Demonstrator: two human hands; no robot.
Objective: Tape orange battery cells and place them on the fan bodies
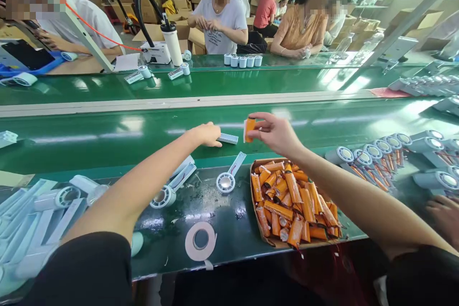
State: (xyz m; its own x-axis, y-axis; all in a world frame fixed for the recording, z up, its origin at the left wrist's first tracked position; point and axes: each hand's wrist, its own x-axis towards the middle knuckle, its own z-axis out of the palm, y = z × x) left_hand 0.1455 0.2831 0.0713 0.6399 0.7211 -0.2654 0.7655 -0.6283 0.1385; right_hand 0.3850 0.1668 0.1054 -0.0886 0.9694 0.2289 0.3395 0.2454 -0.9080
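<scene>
The right hand (271,135) holds an orange battery (250,129) upright above the green belt (71,153), its fingers clamped on the sides, with a white strip (245,131) along the far face. Only the fingertips seem to bear on it, so a slight twist could let it slip and drop. If that strip is sticky, brushing a finger or the belt might make it catch in the wrong place.

The left hand (208,135) is at the end of a pale plastic handle (228,139) over the belt; whether its fingers close on the handle or only press it, I cannot tell, as the hand hides the contact. With a loose hold, the handle could swing round or slide away.

Below the right forearm, a cardboard box (255,222) is heaped with more batteries (287,201); a low elbow could knock some off. Thin wires (301,254) hang over its near side and might snag on a sleeve. On the table (172,253), a tape roll (191,248) lies near the front edge with its loose end over it, where clothing could catch. A small fan (225,182) lies between the forearms, likely to be bumped if either arm drops.
</scene>
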